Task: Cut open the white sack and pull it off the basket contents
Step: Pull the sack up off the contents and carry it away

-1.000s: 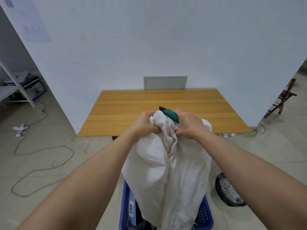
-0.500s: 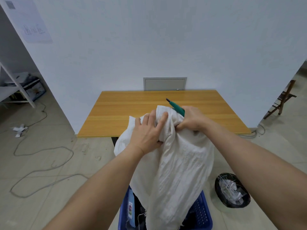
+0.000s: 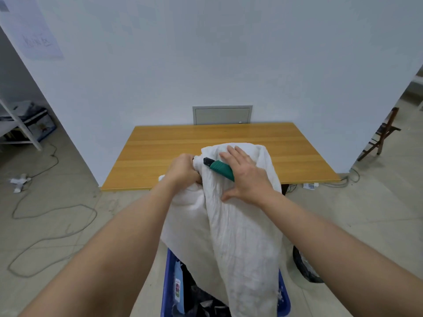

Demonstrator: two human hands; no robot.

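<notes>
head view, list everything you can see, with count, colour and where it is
sack: 1, white, bunched and held up over the basket
cutter: 1, green with black tip, under the right palm, against the sack
basket: 1, blue, on the floor at bottom centre, dark contents inside
table: 1, wooden, against the wall
wall panel: 1, grey, behind the table
bin: 1, black, on the floor, right of the basket
cable: 1, grey, looped on the floor at left
chair: 1, brown, far right
left hand: grips the sack's top
right hand: fingers straight, pressing the cutter on the sack
</notes>
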